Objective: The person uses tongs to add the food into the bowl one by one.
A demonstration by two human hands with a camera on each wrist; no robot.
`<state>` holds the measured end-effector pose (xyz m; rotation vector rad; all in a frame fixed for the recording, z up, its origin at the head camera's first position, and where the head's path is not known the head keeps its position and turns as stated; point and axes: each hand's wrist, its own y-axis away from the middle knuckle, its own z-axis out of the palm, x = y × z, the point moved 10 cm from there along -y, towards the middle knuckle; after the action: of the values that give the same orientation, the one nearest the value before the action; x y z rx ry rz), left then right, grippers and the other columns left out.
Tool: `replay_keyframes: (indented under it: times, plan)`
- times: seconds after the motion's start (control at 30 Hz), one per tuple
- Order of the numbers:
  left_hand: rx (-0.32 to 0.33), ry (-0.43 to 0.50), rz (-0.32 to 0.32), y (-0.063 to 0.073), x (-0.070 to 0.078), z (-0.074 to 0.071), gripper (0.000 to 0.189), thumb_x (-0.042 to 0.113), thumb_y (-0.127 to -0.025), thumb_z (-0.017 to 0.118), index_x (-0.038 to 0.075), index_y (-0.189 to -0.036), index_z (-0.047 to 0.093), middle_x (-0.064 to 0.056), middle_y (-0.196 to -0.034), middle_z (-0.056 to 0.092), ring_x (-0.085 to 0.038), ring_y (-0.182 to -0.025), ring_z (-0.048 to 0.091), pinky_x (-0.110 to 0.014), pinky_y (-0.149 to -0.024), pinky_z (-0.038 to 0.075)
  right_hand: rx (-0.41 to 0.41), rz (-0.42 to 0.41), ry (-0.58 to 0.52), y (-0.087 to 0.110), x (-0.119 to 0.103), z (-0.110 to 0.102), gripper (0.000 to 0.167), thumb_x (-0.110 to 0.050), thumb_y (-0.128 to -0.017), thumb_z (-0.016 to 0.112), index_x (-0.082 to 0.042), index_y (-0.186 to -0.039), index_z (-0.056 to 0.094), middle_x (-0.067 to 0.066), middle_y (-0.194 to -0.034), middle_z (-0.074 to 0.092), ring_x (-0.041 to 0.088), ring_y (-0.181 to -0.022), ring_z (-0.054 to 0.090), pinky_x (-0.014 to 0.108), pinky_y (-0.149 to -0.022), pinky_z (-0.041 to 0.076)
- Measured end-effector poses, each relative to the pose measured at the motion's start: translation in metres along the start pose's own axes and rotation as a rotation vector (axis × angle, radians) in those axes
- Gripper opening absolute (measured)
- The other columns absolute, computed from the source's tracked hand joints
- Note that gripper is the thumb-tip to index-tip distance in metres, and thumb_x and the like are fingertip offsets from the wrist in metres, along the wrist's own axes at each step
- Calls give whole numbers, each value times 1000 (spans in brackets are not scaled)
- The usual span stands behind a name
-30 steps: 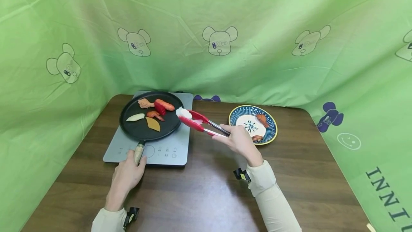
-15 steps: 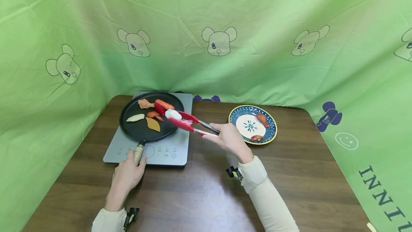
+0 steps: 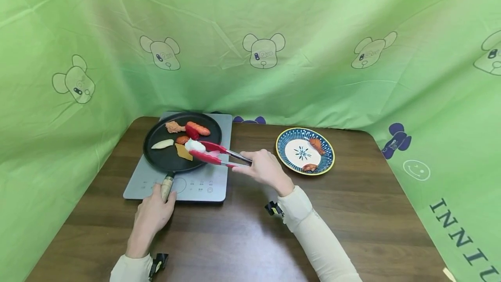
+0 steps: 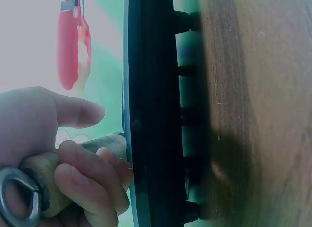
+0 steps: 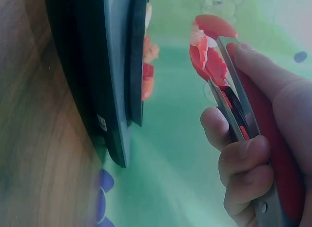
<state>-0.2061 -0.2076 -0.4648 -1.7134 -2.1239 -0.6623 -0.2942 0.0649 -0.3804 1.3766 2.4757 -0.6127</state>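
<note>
In the head view my left hand (image 3: 154, 212) holds the wooden handle (image 3: 166, 188) of a black frying pan (image 3: 160, 160). The left wrist view shows its fingers (image 4: 92, 183) curled round that handle, which ends in a metal ring (image 4: 19, 195). My right hand (image 3: 268, 171) grips red-tipped metal tongs (image 3: 211, 155), reaching in from the right over the pan. Between the tong heads is a white, pinkish food piece (image 3: 195, 145). In the pan lie a drumstick-like piece (image 3: 174, 126), an orange-red piece (image 3: 199, 128), a dark red one (image 3: 192, 132), a pale one (image 3: 162, 144) and a brown one (image 3: 183, 152).
The pan stands on a grey induction cooktop (image 3: 211, 175) at the table's back left. Right of it, a blue-patterned plate (image 3: 301, 151) carries two browned pieces (image 3: 317, 146). A green printed curtain (image 3: 266, 86) encloses the wooden table (image 3: 235, 238).
My right hand has moved left, carrying the tongs and white piece from beside the pan's right rim to over its right part. My left hand stays on the handle.
</note>
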Motion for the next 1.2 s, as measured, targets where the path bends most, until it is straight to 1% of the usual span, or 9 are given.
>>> replay_keyframes:
  times: [0.07, 0.2, 0.37, 0.6, 0.63, 0.9, 1.1, 1.13, 1.2]
  plan:
    - [-2, 1, -1, 0, 0, 0, 58, 44, -96, 43, -5, -126, 31, -16, -72, 48, -28, -55, 47, -39, -47, 35, -7, -14, 5, -2, -4, 2, 34, -53, -80, 68, -23, -95, 68, -11, -53, 35, 8, -47, 39, 27, -44, 29]
    - [-2, -1, -4, 0, 0, 0, 57, 44, -96, 43, -5, -124, 32, -17, -73, 48, -28, -55, 48, -39, -47, 35, -28, -16, -1, -7, -8, 7, 34, -55, -81, 67, -25, -95, 66, -12, -53, 30, 8, -47, 36, 28, -43, 29]
    - [-1, -3, 1, -1, 1, 1, 59, 45, -96, 43, -5, -126, 32, -17, -75, 50, -29, -57, 49, -40, -48, 36, -53, -10, 10, -11, -12, 13, 35, -56, -81, 65, -25, -96, 67, -12, -52, 31, 8, -48, 38, 28, -43, 30]
    - [3, -8, 11, -2, 1, 1, 57, 44, -96, 43, -4, -124, 33, -17, -74, 50, -30, -57, 50, -42, -48, 37, -74, -1, 5, -18, -18, 20, 47, -56, -81, 66, -21, -112, 70, -10, -53, 40, 9, -49, 41, 27, -44, 33]
    - [4, -9, 11, -2, 1, 1, 57, 44, -96, 43, -4, -124, 33, -17, -74, 50, -30, -57, 50, -42, -48, 36, -79, -3, -1, -19, -20, 21, 46, -55, -81, 66, -21, -112, 70, -10, -53, 41, 8, -48, 41, 27, -44, 33]
    - [4, -7, 5, -1, -1, 0, 58, 44, -96, 44, -5, -124, 33, -17, -73, 49, -30, -56, 49, -41, -48, 36, -122, -22, -18, -30, -33, 35, 38, -56, -82, 64, -20, -92, 70, -10, -51, 35, 7, -47, 36, 27, -44, 28]
    - [-9, 2, -15, -1, -2, 2, 59, 42, -95, 45, -6, -127, 31, -16, -73, 47, -28, -56, 47, -37, -47, 35, -154, -33, -16, -34, -42, 44, 40, -54, -82, 65, -19, -101, 71, -9, -52, 38, 8, -47, 38, 27, -43, 29]
    - [-9, 3, -17, 0, -2, 2, 59, 41, -95, 45, -6, -127, 31, -16, -73, 47, -28, -56, 47, -37, -47, 35, -156, -36, -21, -34, -43, 45, 41, -53, -82, 66, -19, -104, 72, -9, -52, 39, 8, -47, 39, 27, -43, 29]
    - [-10, 5, -16, -1, -2, 2, 59, 42, -95, 45, -6, -128, 30, -17, -74, 47, -28, -56, 47, -37, -47, 36, -157, -40, -8, -36, -46, 47, 42, -54, -82, 66, -19, -104, 71, -8, -53, 43, 9, -48, 40, 27, -43, 30]
